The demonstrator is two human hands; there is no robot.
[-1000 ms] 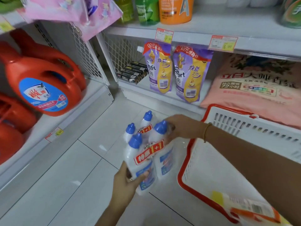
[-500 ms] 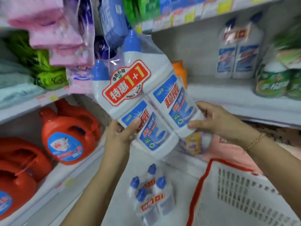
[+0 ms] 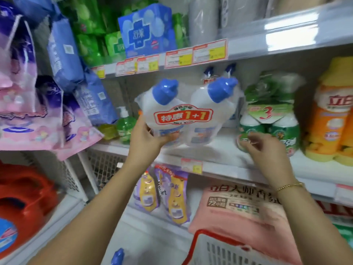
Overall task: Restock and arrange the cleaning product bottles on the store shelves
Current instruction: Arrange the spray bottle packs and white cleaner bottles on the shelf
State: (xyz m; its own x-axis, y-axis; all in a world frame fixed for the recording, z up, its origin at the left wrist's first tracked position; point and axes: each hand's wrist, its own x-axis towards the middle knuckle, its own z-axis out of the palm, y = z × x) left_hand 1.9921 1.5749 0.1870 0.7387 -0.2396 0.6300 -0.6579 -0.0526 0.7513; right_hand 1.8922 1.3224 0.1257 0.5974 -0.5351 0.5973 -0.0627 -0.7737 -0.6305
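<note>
The left hand (image 3: 147,134) grips the shrink-wrapped twin pack of blue-capped cleaner bottles (image 3: 183,115) at its lower left corner, fingers curled round the base. That keeps the pack upright in mid-frame, just above the middle shelf (image 3: 219,155), seemingly ready to go in front of the matching pack (image 3: 219,73) behind it. The right hand (image 3: 261,148), right of centre, holds nothing. Its fingers are loosely bent by the green three-pack (image 3: 271,121), perhaps to make room, but blur hides any contact.

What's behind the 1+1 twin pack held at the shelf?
Behind the twin pack, gripped by the left hand, the blue-capped tops of another pack show on the shelf. Its bodies are covered.
</note>
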